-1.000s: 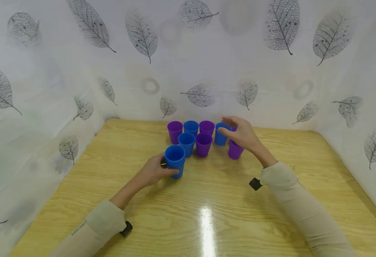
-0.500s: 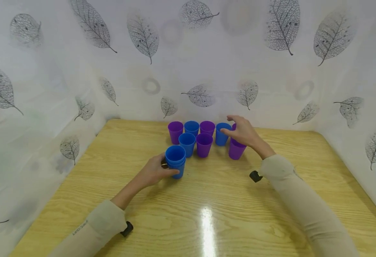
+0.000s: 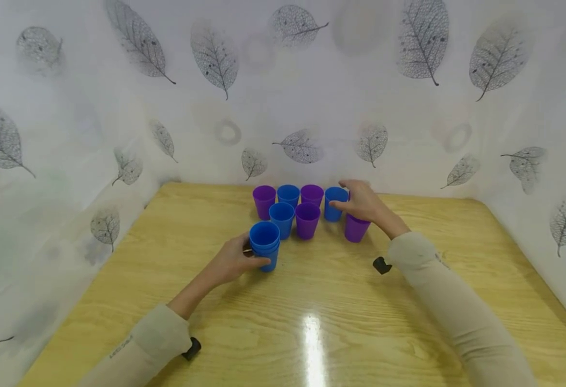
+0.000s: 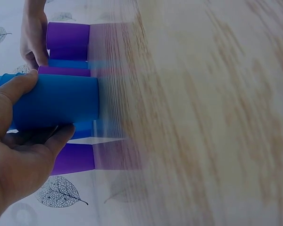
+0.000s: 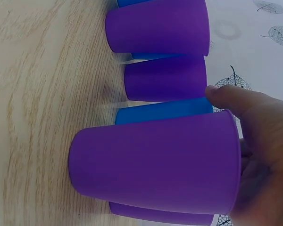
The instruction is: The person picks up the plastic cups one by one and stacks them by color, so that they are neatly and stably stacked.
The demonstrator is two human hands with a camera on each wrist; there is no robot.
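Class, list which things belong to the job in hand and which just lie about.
Job, apparently: stacked blue cups, gripped by the left hand; loose blue cups, one at the right hand; probably purple cups.
Just setting: table; leaf-print backdrop.

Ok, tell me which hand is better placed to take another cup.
Probably the right hand: it is at the rightmost blue cup, while the left hand holds a blue cup stack.

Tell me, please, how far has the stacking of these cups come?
Done: a stack of blue cups already looks nested. In hand: the left hand holds that stack; the right hand is at another blue cup, its grip unclear. Remaining, seemingly: that cup and two other blue cups stand outside the stack. Purple cups also stand outside it.
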